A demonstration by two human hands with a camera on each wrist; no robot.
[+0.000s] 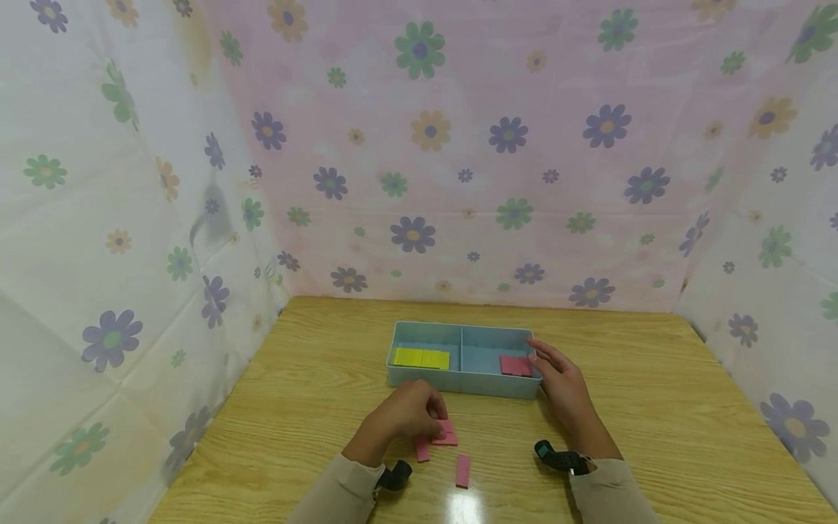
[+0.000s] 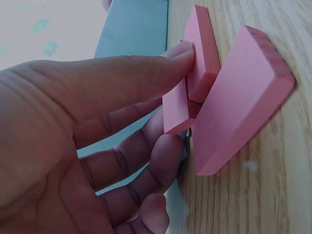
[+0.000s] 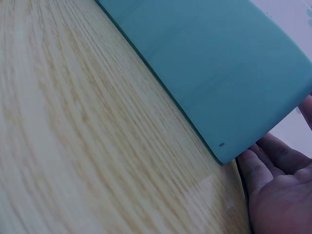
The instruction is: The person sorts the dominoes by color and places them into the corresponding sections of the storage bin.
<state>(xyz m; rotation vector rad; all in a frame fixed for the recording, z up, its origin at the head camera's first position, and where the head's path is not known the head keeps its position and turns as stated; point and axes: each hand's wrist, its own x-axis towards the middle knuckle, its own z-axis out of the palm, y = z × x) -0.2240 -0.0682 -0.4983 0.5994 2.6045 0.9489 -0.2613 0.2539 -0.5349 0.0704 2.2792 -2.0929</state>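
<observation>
My left hand (image 1: 409, 411) pinches small flat pink blocks (image 1: 447, 435) low over the table, in front of the box. In the left wrist view the thumb lies on one pink block (image 2: 204, 53), and fingertips touch a second pink block (image 2: 176, 109) beside it. A larger-looking pink block (image 2: 243, 102) stands nearer that camera. Another pink block (image 1: 463, 471) lies apart on the table. At the right end of the light blue two-part box (image 1: 428, 380), my right hand (image 1: 561, 382) rests its extended fingers on the rim. The right wrist view shows its fingers (image 3: 256, 170) by the box's lower corner.
Yellow blocks (image 1: 421, 358) lie in the box's left compartment. Pink blocks (image 1: 515, 365) lie at the right end of its other compartment. The wooden table (image 1: 314, 349) is bordered by flowered cloth (image 1: 471, 189) at the back and both sides.
</observation>
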